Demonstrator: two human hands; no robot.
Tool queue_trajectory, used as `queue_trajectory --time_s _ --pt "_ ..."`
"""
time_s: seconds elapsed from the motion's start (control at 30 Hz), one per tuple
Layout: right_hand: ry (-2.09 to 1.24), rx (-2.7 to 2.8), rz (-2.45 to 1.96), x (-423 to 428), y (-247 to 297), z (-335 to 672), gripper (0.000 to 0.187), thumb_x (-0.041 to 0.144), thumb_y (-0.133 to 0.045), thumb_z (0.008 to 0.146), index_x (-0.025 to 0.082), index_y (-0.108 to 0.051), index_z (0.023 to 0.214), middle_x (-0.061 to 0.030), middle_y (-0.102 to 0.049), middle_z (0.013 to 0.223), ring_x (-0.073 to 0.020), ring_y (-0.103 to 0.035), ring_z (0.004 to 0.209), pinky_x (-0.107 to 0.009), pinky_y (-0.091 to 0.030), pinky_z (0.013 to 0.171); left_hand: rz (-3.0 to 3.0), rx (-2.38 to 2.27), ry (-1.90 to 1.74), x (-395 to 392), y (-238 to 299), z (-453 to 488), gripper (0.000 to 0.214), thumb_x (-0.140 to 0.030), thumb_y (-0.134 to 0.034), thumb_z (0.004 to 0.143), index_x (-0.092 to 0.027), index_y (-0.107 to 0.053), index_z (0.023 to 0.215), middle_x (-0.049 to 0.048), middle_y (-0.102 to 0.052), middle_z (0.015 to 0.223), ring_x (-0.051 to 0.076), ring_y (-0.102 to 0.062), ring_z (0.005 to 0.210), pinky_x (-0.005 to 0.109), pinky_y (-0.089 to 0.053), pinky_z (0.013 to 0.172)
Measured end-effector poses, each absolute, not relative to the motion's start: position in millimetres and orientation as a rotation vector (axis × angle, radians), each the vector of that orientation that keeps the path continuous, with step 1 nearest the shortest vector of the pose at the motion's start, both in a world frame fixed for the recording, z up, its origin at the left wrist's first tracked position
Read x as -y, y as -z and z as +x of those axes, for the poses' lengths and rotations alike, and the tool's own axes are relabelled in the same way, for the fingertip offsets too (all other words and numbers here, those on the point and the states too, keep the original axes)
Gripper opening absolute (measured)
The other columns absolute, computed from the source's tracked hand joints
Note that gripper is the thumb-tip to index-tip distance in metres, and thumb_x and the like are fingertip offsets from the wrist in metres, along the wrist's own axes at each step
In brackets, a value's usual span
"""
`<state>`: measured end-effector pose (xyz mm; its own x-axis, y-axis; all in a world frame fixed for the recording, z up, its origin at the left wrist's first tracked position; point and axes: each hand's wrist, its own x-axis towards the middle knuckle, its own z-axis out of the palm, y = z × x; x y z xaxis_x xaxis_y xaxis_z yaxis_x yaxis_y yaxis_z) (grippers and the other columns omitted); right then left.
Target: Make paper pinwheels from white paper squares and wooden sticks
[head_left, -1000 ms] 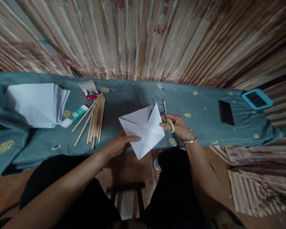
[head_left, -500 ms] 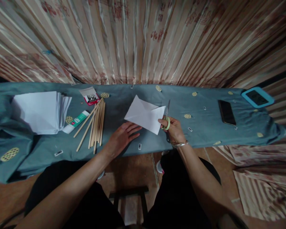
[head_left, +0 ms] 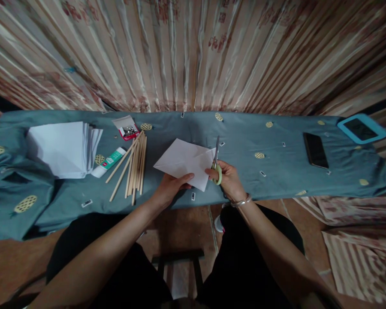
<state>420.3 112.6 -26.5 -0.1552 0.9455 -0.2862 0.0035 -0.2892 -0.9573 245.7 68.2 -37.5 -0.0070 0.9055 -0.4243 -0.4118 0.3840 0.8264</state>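
Observation:
A white sheet of paper with crease lines is held above the cloth at the middle of the table. My left hand grips its lower edge, thumb on top and fingers underneath. My right hand is closed around the light green handles of a pair of scissors, whose blades point away from me. The scissors are at the paper's right corner; whether my right fingertips also pinch the paper I cannot tell.
Left of the paper lie several wooden sticks, a glue stick, an open red box of small metal pieces and a stack of white paper. To the right are a black phone and a blue-framed device. A blue-green cloth covers the table.
My left hand, flat and spread beneath the paper's edge before, has closed on the paper with its thumb on top. The paper has turned and lies flatter, and the scissors point straighter away.

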Motion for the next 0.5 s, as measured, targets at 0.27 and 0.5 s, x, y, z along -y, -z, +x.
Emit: queue_trajectory --time_s 0.27,0.5 --pt "-1.653 1.337 -1.255 -102.6 21.5 427.2 0.045 0.059 -0.082 0.06 0.02 -0.062 0.069 0.0033 -0.061 0.057 -0.0091 -0.05 0.051 -0.022 -0.041 0.049 0.672 -1.195 -1.219 -69.7 42.5 244.3 0.033 -0.032 -0.082 0.058 -0.018 -0.066 0.083 0.0021 -0.067 0.078 0.018 -0.057 0.068 0.027 -0.045 0.055" --pt "-2.017 1.571 -1.104 -83.8 15.9 447.6 0.048 0.062 -0.067 0.079 0.017 -0.067 0.094 -0.0041 -0.07 0.073 -0.0119 -0.059 0.058 -0.021 -0.041 0.047 0.717 -1.299 -1.359 -80.9 36.5 230.3 0.039 -0.031 -0.08 0.06 -0.02 -0.062 0.093 0.0023 -0.065 0.087 0.02 -0.058 0.079 0.03 -0.047 0.066"
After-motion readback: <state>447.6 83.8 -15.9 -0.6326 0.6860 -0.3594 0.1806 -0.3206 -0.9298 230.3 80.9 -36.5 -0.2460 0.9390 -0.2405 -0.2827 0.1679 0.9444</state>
